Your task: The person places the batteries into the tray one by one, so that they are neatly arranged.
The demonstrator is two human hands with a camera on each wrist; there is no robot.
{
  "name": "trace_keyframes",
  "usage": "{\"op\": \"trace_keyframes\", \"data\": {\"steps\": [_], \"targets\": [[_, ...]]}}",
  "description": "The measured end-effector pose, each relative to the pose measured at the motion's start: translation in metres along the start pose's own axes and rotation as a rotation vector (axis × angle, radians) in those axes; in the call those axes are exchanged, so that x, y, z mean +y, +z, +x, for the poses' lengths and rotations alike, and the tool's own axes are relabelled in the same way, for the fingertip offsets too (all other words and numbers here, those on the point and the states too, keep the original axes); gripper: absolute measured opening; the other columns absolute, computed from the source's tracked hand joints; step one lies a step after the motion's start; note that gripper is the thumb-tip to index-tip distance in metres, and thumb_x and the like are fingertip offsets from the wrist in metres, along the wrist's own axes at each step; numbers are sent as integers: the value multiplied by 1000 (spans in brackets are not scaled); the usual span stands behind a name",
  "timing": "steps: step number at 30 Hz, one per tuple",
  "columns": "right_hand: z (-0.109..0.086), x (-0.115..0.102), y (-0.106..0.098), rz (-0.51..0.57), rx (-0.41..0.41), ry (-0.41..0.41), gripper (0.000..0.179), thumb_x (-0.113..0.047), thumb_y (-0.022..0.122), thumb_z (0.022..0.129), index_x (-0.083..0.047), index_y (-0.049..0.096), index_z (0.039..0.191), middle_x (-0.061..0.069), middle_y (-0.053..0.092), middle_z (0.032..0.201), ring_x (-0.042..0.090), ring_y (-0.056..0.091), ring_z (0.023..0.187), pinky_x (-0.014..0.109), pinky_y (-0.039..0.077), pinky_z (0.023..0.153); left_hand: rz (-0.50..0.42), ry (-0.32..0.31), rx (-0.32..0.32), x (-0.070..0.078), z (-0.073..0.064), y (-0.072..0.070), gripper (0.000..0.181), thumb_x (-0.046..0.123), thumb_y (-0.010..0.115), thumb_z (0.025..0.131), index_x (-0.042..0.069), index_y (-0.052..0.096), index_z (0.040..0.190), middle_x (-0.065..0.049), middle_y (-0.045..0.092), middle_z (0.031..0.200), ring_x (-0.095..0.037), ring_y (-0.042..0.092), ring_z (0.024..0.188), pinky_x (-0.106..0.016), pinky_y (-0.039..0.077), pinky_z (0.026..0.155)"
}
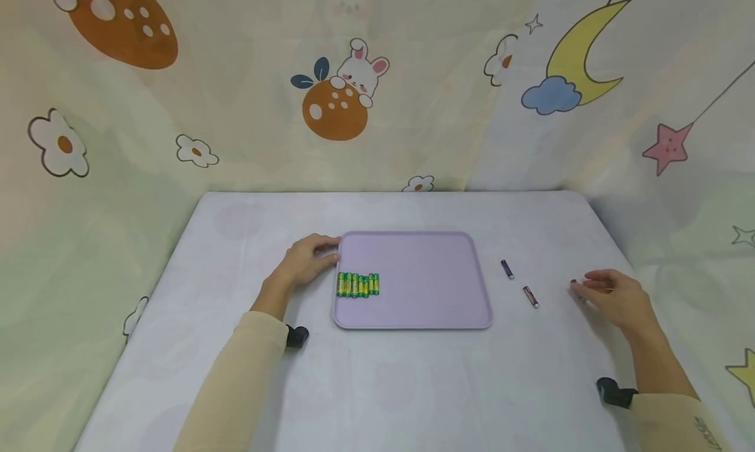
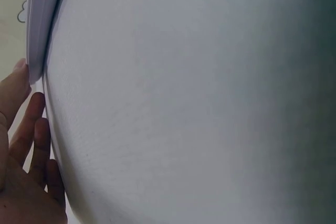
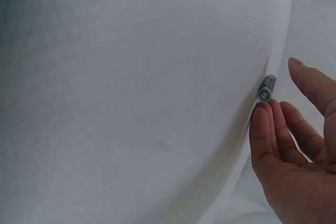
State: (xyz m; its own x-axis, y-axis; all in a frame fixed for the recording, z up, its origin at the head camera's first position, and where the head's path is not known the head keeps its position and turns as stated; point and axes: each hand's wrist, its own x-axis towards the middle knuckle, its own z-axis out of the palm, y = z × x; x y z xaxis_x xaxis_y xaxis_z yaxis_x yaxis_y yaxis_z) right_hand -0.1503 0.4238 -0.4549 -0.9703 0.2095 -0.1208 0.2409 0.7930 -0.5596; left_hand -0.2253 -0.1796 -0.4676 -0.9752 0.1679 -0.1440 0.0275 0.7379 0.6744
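Observation:
At the left edge of a lilac tray [image 1: 425, 282], my left hand [image 1: 303, 261] touches the rim with its fingertips. The left wrist view shows those fingers extended beside the tray's corner [image 2: 42, 30]. Inside the tray, several green-and-yellow batteries [image 1: 358, 285] stand side by side in a row along the left. My right hand [image 1: 616, 298] is at the right of the table, its fingertips beside a small battery [image 3: 266, 88] lying on the cloth. Thumb and fingers are apart in the right wrist view, and the battery is not gripped.
Between the tray and my right hand lie two more dark batteries, one farther back [image 1: 507, 269] and one nearer [image 1: 531, 297]. A white cloth [image 1: 413, 386] covers the table. Behind it hangs a patterned curtain [image 1: 248, 78].

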Motion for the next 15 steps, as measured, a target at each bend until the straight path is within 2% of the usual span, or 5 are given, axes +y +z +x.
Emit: {"op": "trace_keyframes", "data": {"steps": [3, 11, 15], "targets": [[2, -1, 1, -38, -10, -2, 66, -48, 69, 96, 7, 57, 131, 31, 65, 120, 45, 60, 106, 39, 48, 71, -1, 2, 1, 0, 0, 0, 47, 37, 70, 98, 24, 62, 143, -6, 58, 147, -31, 47, 142, -54, 34, 120], [10, -9, 1, -112, -15, -37, 42, -27, 74, 94, 8, 63, 114, 24, 72, 100, 39, 65, 91, 29, 47, 62, -10, 1, 0, 0, -1, -1, 47, 36, 71, 98, 23, 62, 143, -6, 57, 147, -32, 46, 143, -54, 34, 121], [12, -14, -2, -124, -31, -25, 39, -24, 72, 94, 9, 64, 114, 24, 72, 98, 35, 66, 87, 27, 47, 59, -16, 18, -1, -1, 0, -1, 47, 36, 71, 98, 22, 62, 142, -7, 57, 147, -33, 46, 143, -54, 34, 121]]}}
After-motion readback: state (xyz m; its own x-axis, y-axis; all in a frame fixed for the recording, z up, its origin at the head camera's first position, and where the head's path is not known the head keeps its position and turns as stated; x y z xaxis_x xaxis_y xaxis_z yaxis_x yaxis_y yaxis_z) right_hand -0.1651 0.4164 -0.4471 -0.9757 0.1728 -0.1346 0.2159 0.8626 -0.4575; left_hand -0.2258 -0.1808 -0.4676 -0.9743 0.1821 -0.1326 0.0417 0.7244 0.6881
